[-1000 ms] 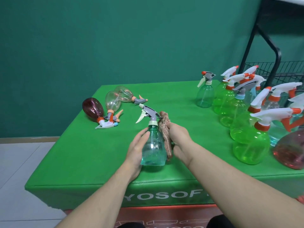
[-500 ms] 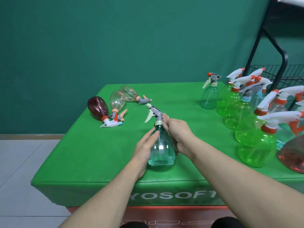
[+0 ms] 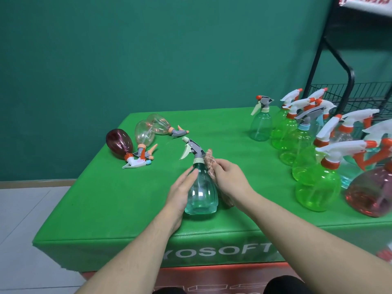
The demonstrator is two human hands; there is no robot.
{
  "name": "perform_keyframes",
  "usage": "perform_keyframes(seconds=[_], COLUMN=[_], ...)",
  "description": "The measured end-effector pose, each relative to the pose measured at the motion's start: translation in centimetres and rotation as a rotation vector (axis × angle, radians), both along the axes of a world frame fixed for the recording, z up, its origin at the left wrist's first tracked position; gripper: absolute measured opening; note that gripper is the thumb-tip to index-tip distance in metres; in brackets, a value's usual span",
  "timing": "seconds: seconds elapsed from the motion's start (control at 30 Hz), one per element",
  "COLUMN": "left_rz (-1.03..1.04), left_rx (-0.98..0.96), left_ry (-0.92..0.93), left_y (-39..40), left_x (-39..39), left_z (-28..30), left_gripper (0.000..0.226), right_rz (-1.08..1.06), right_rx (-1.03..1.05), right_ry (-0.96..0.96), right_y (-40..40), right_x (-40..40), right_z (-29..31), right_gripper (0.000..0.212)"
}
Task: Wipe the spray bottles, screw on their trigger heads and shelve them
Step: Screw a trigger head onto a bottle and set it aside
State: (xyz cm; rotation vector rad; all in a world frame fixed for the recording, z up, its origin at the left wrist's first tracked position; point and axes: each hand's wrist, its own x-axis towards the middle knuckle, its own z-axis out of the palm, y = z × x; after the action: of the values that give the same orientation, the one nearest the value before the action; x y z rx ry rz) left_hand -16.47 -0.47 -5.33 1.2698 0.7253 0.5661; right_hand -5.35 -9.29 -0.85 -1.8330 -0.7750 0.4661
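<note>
A teal spray bottle (image 3: 201,192) with a grey trigger head (image 3: 192,149) stands upright near the front of the green table (image 3: 106,200). My left hand (image 3: 180,192) lies flat against its left side, fingers straight. My right hand (image 3: 230,179) grips a brownish cloth (image 3: 210,162) and presses it against the bottle's right side. The cloth's lower end shows behind the bottle's base.
Three bottles lie on their sides at the table's back left: a dark red one (image 3: 119,143) and two clear ones (image 3: 145,134). Several green, teal and red bottles (image 3: 316,187) stand along the right side. A black wire shelf rack (image 3: 347,94) stands behind them.
The view has shifted a little. My right hand has slid the cloth along the bottle's right side. My left hand stays flat against the bottle.
</note>
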Motion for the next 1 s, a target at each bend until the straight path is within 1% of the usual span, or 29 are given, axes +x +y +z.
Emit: perform_keyframes(seconds=[0.07,0.1,0.17,0.2,0.3,0.37,0.43,0.53,0.67,0.83,0.9,1.0], left_rz=[0.022,0.029,0.039,0.043,0.03,0.017,0.011,-0.058,-0.113,-0.092,-0.109,-0.12], left_rx=[0.018,0.03,0.044,0.042,0.019,0.006,-0.037,-0.094,-0.149,-0.193,-0.237,-0.28], left_ry=[0.017,0.03,0.074,0.097,0.154,0.161,0.146,0.094,0.033,-0.001,-0.002,-0.009], left_y=[-0.3,-0.4,-0.5,-0.5,-0.3,-0.3,-0.3,-0.3,-0.7,-1.2,-1.5,-1.9], left_x=[0.1,0.2,0.3,0.4,0.5,0.6,0.4,0.0,-0.2,0.3,0.3,0.3], left_z=[0.2,0.3,0.4,0.4,0.6,0.9,1.3,1.6,2.1,2.6,3.0,3.1], left_gripper=[0.073,0.064,0.041,0.036,0.044,0.045,0.042,0.04,0.044,0.064,0.062,0.052], right_rz=[-0.041,-0.069,-0.109,-0.109,-0.016,0.032,0.039,0.013,-0.001,-0.005,-0.012,-0.002], right_rx=[0.068,0.108,0.191,0.221,0.21,0.18,0.153,0.116,0.106,0.153,0.166,0.158], right_ry=[-0.043,-0.056,-0.044,-0.036,-0.033,-0.031,-0.029,0.0,0.067,0.088,0.069,0.07], right_y=[-0.4,-0.6,-0.9,-0.9,-1.0,-0.9,-0.7,-0.8,-1.3,-1.9,-2.0,-2.2], right_x=[-0.2,-0.3,-0.7,-0.9,-2.1,-2.7,-3.0,-2.8,-2.5,-2.9,-2.9,-2.6], right_z=[-0.5,-0.7,-0.9,-1.0,-1.4,-1.7,-1.7,-1.4,-1.2,-0.9,-0.5,0.3], right_gripper=[0.027,0.027,0.027,0.027,0.027,0.028,0.028,0.027,0.031,0.036,0.038,0.038])
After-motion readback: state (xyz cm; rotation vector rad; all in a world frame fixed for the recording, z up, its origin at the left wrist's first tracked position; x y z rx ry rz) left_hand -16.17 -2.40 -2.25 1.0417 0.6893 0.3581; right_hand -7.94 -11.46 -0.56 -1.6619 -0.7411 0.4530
